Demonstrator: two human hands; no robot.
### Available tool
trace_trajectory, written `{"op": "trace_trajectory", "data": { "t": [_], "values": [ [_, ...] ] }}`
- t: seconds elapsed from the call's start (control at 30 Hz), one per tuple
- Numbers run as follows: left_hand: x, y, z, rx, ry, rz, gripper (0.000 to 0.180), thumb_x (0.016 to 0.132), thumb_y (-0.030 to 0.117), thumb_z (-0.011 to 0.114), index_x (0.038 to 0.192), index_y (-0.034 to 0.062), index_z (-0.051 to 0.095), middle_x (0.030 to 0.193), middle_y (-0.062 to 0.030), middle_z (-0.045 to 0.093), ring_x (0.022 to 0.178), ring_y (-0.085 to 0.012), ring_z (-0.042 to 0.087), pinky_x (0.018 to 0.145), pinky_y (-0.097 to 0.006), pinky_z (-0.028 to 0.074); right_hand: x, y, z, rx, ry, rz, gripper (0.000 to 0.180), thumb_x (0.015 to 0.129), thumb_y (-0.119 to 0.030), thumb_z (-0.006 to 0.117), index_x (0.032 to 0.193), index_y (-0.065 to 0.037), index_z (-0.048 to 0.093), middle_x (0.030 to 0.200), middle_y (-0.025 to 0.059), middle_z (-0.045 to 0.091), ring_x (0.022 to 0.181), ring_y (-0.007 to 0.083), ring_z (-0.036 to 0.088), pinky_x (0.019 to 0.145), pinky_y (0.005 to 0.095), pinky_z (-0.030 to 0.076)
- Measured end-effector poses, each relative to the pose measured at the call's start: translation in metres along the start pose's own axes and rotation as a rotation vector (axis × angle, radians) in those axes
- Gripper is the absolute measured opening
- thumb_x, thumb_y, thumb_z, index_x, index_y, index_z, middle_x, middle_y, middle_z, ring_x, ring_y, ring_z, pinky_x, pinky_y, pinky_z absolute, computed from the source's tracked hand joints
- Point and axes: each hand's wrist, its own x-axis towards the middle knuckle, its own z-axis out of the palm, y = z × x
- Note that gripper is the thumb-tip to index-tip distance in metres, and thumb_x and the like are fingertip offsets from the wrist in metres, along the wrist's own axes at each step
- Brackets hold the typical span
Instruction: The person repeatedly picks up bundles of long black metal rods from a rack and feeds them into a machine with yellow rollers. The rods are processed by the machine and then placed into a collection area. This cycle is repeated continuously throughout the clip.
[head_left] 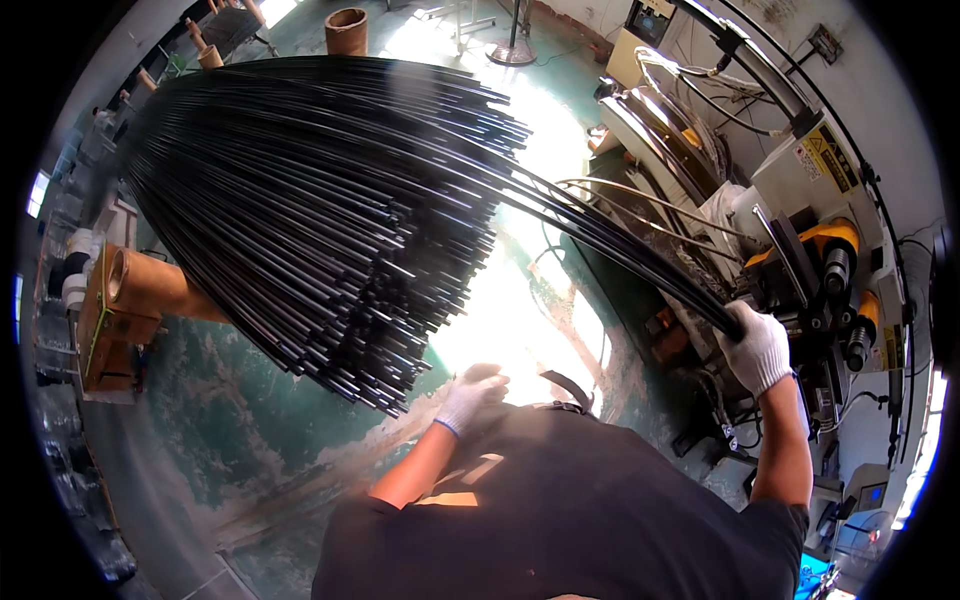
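My right hand [757, 347], gloved white, is closed around a few thin black rods [620, 245] at the right, just beside the yellow-rollered machine [835, 270]. My left hand [470, 395], also gloved, hangs near my chest with fingers loosely curled, holding nothing as far as I can tell in the glare. The big rod bundle [310, 220] fans out to the far left over the green floor [240, 430], propped on a brown cardboard tube [150, 285]. Judging by its bulk, most rods remain to be handled.
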Motion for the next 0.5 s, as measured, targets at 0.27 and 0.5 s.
{"op": "trace_trajectory", "data": {
  "t": [0.27, 0.5],
  "values": [
    [0.020, 0.064, 0.223, -0.526, -0.557, 0.346, 0.050, 0.104, 0.030, 0.066, 0.142, -0.0016, 0.058, 0.128, -0.0176, 0.071, 0.118, -0.0379, 0.068, 0.114, -0.057, 0.047, -0.173, 0.195, 0.046, -0.042, 0.298, -0.041, 0.028, 0.070, -0.008, 0.079, 0.096, -0.012, 0.070, 0.078, 0.0118, 0.068, 0.073, 0.0350, 0.068, 0.067, 0.0454, 0.052],
    [0.003, 0.037, 0.337, -0.604, -0.591, 0.158, 0.027, 0.097, 0.017, 0.073, 0.117, -0.0014, 0.071, 0.103, -0.0132, 0.074, 0.103, -0.0321, 0.068, 0.105, -0.052, 0.050, -0.322, 0.348, 0.126, -0.025, 0.310, 0.198, 0.018, 0.076, -0.007, 0.073, 0.092, -0.012, 0.068, 0.078, 0.0102, 0.067, 0.076, 0.0338, 0.066, 0.072, 0.0446, 0.050]
  ]
}}
